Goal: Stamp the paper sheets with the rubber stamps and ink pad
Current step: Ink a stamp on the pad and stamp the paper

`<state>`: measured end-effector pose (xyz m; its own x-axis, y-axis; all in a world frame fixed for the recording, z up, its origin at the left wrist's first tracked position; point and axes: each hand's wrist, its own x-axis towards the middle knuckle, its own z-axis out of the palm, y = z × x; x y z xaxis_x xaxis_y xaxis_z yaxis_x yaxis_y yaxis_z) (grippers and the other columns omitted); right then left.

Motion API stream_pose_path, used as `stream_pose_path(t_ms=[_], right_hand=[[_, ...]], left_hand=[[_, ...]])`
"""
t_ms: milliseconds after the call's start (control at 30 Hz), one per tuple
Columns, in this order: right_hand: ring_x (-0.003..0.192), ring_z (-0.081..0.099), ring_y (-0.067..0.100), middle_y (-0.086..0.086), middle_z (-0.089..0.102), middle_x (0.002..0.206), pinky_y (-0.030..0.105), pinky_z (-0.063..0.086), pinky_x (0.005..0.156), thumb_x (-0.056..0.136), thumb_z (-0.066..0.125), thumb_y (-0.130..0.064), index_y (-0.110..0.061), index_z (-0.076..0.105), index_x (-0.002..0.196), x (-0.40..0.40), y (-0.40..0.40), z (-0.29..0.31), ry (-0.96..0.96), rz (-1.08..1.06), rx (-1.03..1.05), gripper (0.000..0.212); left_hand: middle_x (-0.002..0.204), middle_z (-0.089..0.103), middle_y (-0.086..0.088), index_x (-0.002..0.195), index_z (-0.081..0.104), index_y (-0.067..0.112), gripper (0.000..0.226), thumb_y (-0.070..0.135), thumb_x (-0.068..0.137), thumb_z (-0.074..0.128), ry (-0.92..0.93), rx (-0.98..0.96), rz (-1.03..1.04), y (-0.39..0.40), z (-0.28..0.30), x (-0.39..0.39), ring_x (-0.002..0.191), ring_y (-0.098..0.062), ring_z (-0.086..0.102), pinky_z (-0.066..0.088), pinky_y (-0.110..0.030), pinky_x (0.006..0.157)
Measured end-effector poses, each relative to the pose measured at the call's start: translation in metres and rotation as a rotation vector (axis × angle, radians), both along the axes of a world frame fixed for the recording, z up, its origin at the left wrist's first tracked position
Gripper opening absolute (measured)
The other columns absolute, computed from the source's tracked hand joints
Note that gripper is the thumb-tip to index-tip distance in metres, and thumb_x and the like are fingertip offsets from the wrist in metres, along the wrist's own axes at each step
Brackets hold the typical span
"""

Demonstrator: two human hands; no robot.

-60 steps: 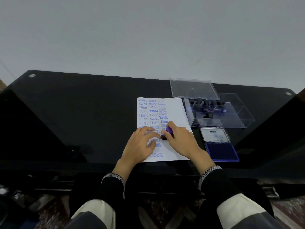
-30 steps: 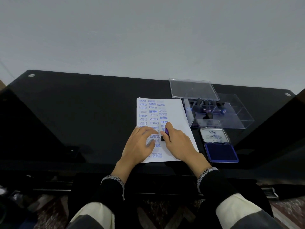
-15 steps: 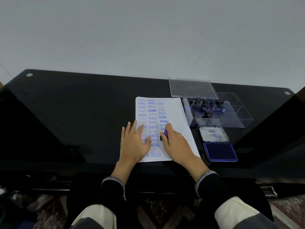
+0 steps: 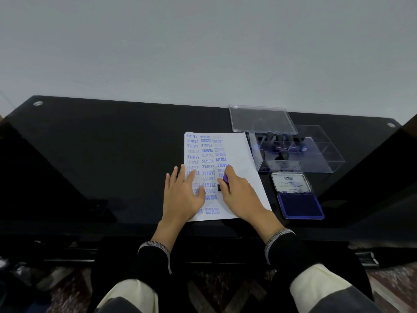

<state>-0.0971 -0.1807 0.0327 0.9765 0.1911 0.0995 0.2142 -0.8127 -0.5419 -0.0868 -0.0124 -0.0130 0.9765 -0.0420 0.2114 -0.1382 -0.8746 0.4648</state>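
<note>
Both hands work the paper sheet: my left hand lies flat, fingers spread, pinning it; my right hand clamps the purple stamp down mid-impression. Next, probably re-inking at the open ink pad, beyond it the stamp box.

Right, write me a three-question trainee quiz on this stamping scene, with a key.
1. True or false: the left hand lies flat on the paper sheet with fingers spread.
2. Multiple choice: the right hand grips a) the ink pad lid, b) a purple-handled rubber stamp, c) a pen.
3. Fill in: the open blue ink pad sits on the black table to the ____ of the sheet, nearer the person than the clear stamp box.

Key: 1 true; 2 b; 3 right.
</note>
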Motion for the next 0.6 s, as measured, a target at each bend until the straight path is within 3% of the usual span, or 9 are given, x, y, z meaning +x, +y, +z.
stream_pose_path(t_ms=[300,467,600], right_hand=[[0.056,0.041,0.018,-0.003,0.044,0.066,0.034,0.034,0.054,0.101,0.039,-0.030,-0.020,0.028,0.092,0.010,-0.002,0.004,0.021,0.020,-0.028,0.017],[0.060,0.047,0.023,0.002,0.050,0.072,0.038,0.041,0.056,0.101,0.039,-0.031,-0.019,0.031,0.092,-0.004,-0.003,-0.002,-0.031,0.015,0.022,0.017],[0.058,0.042,0.022,-0.002,0.044,0.065,0.038,0.038,0.056,0.101,0.040,-0.031,-0.019,0.030,0.090,0.003,-0.003,0.002,0.018,0.016,0.040,0.019]], left_hand=[[0.157,0.025,-0.010,0.145,0.040,0.016,0.059,0.043,0.094,0.050,0.019,0.016,0.007,-0.001,0.003,-0.001,0.147,-0.028,0.013,0.003,-0.040,0.119],[0.157,0.024,-0.011,0.145,0.040,0.016,0.059,0.043,0.094,0.050,0.025,0.026,0.005,-0.002,0.003,-0.001,0.147,-0.028,0.013,0.003,-0.041,0.119],[0.158,0.023,-0.010,0.146,0.039,0.016,0.060,0.044,0.094,0.049,0.040,0.031,0.004,-0.002,0.005,0.000,0.147,-0.028,0.012,0.003,-0.041,0.119]])
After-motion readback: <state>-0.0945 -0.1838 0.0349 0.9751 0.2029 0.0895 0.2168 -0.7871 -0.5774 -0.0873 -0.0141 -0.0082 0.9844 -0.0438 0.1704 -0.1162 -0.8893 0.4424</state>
